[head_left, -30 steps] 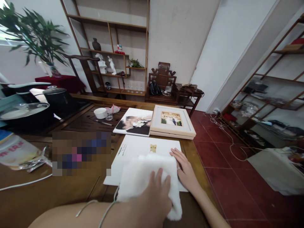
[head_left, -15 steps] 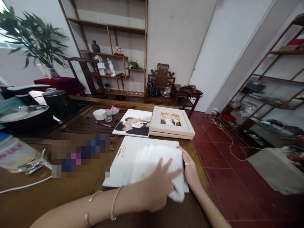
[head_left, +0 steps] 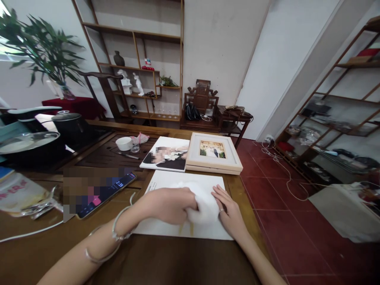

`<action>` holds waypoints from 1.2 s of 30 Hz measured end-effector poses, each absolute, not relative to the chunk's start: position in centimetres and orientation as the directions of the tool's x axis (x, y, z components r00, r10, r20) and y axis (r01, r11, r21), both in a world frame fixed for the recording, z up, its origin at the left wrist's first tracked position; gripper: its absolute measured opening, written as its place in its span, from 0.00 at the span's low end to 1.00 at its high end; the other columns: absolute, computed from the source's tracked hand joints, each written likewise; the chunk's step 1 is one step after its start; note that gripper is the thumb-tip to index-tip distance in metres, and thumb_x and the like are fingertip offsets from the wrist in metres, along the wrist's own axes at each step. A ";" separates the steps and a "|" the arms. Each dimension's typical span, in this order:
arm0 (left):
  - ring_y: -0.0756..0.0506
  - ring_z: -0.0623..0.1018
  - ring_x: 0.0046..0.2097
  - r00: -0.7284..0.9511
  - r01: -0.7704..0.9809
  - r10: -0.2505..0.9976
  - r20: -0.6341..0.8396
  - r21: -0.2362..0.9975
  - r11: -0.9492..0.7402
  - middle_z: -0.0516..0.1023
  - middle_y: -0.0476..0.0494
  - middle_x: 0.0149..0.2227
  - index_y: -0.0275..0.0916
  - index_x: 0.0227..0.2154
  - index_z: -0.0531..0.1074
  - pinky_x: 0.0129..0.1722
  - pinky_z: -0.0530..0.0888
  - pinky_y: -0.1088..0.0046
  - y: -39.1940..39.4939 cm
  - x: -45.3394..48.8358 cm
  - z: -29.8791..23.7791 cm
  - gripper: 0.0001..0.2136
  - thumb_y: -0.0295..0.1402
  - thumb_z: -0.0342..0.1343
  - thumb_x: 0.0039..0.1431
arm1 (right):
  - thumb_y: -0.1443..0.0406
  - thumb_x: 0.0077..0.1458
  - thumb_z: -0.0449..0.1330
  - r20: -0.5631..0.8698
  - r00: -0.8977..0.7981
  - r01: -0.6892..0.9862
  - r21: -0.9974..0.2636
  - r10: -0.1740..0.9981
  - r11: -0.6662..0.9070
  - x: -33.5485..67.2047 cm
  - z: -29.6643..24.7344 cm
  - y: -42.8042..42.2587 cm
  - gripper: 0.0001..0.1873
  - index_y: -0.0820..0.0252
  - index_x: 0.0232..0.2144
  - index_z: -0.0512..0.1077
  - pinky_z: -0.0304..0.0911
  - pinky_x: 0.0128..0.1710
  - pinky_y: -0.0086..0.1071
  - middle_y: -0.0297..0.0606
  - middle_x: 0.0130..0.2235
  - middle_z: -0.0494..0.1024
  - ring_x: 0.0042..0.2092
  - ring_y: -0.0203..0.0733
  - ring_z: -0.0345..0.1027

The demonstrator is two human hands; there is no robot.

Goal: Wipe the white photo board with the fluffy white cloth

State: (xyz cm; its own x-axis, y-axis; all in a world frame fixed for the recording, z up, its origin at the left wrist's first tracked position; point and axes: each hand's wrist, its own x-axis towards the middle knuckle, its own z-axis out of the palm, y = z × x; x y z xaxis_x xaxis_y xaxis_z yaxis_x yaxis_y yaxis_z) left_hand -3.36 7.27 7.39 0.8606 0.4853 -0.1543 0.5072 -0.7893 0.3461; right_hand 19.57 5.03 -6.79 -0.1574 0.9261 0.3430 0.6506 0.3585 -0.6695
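A white rectangular board (head_left: pixel 154 227) lies flat on the wooden table, with small dark print near its upper left and two yellowish marks by its lower edge. Over it, my left hand (head_left: pixel 170 206) is closed, fingers curled into a bunched white cloth (head_left: pixel 204 204); motion blurs the cloth. My right hand (head_left: pixel 233 213) rests on the board's right side with fingers stretched out, close beside the cloth and touching the board. Beyond the board lie a photo panel (head_left: pixel 175 162) and a light frame (head_left: pixel 234 166) holding a picture.
A phone (head_left: pixel 114 192) lies left of the board. Farther left are a plastic bag (head_left: pixel 18 194), a black pot (head_left: pixel 26 148) and a kettle (head_left: pixel 69 126). A white cup (head_left: pixel 124 143) stands on the tea tray (head_left: pixel 97 152). The table's right edge (head_left: pixel 258 237) is near my right hand.
My left hand has gone from spread fingers on the flat cloth to a closed grip, moving left and up. The cloth is now bunched. My right hand has shifted down slightly along the board.
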 end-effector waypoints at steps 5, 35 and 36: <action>0.41 0.69 0.51 0.690 0.640 0.708 0.150 0.332 -0.693 0.70 0.40 0.51 0.35 0.38 0.72 0.51 0.65 0.65 8.6 -2.0 5.9 0.16 0.21 0.45 0.48 | 0.66 0.57 0.50 0.369 -0.168 0.682 -0.626 0.914 0.378 19.6 -7.1 5.1 0.20 0.60 0.52 0.66 0.49 0.59 0.51 0.43 0.56 0.66 0.60 0.48 0.54; 0.26 0.46 0.62 0.697 0.714 0.687 -0.205 0.112 -0.691 0.42 0.33 0.64 0.32 0.48 0.67 0.54 0.57 0.43 7.3 0.5 2.2 0.23 0.17 0.49 0.46 | 0.65 0.57 0.49 0.365 -0.191 0.692 -0.609 0.911 0.389 19.9 -7.5 5.2 0.21 0.60 0.53 0.65 0.50 0.59 0.51 0.43 0.56 0.65 0.60 0.47 0.53; 0.26 0.42 0.63 0.704 0.706 0.678 -0.210 0.110 -0.699 0.41 0.34 0.65 0.32 0.48 0.67 0.55 0.53 0.41 7.9 0.6 1.9 0.23 0.16 0.48 0.46 | 0.65 0.57 0.49 0.362 -0.188 0.695 -0.609 0.913 0.384 19.9 -7.5 5.2 0.21 0.60 0.53 0.65 0.50 0.59 0.51 0.43 0.56 0.65 0.60 0.47 0.53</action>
